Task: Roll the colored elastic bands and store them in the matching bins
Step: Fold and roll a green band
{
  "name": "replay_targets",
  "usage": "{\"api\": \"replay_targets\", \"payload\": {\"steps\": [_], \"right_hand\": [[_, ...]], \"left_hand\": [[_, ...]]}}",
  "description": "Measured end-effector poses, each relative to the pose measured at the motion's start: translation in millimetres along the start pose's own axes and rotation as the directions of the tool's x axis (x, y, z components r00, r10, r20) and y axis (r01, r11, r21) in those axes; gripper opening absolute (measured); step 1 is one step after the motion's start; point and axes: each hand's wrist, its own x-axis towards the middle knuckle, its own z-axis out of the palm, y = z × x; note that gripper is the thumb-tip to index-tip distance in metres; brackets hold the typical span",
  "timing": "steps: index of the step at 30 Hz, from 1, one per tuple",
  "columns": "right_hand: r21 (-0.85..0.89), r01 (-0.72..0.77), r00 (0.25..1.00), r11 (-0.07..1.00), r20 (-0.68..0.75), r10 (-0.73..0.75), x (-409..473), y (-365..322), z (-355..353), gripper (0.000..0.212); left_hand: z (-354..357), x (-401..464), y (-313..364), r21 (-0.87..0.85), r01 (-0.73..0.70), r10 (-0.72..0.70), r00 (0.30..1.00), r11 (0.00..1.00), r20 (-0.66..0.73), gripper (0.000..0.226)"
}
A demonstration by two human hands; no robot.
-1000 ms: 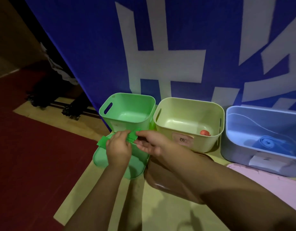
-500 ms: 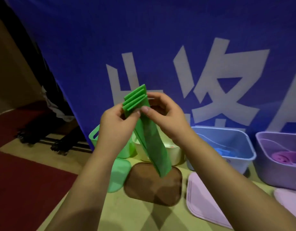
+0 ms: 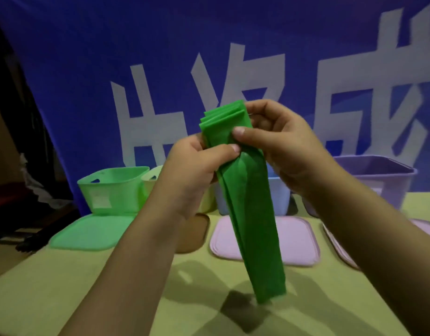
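Left hand (image 3: 192, 170) and right hand (image 3: 281, 146) pinch one folded green band (image 3: 248, 214); four bins at 12 o'clock, contents hidden.

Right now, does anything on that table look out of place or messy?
Nothing stands out. The left hand and right hand hold a long green elastic band, folded in layers at the top, not yet rolled. The open green plastic bin stands upright behind its flat green lid.

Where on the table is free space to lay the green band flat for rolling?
The near strip of the table, in front of the green lid and pink lid, looks bare. Further back it is crowded: lids lie side by side before the green bin and its neighbours.
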Motion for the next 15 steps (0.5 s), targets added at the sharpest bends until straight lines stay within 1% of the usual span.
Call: {"api": "replay_targets", "payload": {"steps": [2, 4, 6, 8, 9, 12, 15], "right_hand": [[0.0, -0.019, 0.999, 1.0, -0.044, 0.019, -33, -15, 3, 0.025], [-0.009, -0.03, 0.994, 1.0, -0.109, 0.029, -62, -33, 6, 0.03], [-0.066, -0.015, 0.985, 0.998, -0.171, 0.004, -88, -50, 11, 0.036], [-0.114, 0.009, 0.976, 0.993, -0.216, -0.034, -113, -64, 16, 0.039], [-0.136, 0.018, 0.972, 0.991, -0.228, -0.049, -126, -68, 19, 0.04], [-0.203, 0.022, 0.969, 0.979, -0.235, -0.071, -163, -72, 29, 0.037], [-0.279, 0.02, 0.963, 0.96, -0.253, -0.094, -193, -68, 36, 0.031]], "left_hand": [[9, -31, 2, 0.023, 0.006, -0.007, 0.999, 1.0, 0.053, 0.011], [17, -58, 11, 0.03, 0.034, -0.037, 0.994, 0.999, 0.106, 0.01], [24, -80, 20, 0.028, 0.04, -0.043, 0.991, 0.999, 0.128, 0.012], [29, -100, 22, 0.057, -0.029, 0.024, 0.996, 0.998, 0.083, 0.018], [30, -110, 22, 0.083, -0.087, 0.084, 0.996, 0.993, 0.04, 0.017], [34, -143, 16, 0.159, -0.255, 0.266, 0.962, 0.954, -0.054, 0.018], [38, -171, 4, 0.137, -0.301, 0.314, 0.945, 0.944, -0.088, 0.027]]}}
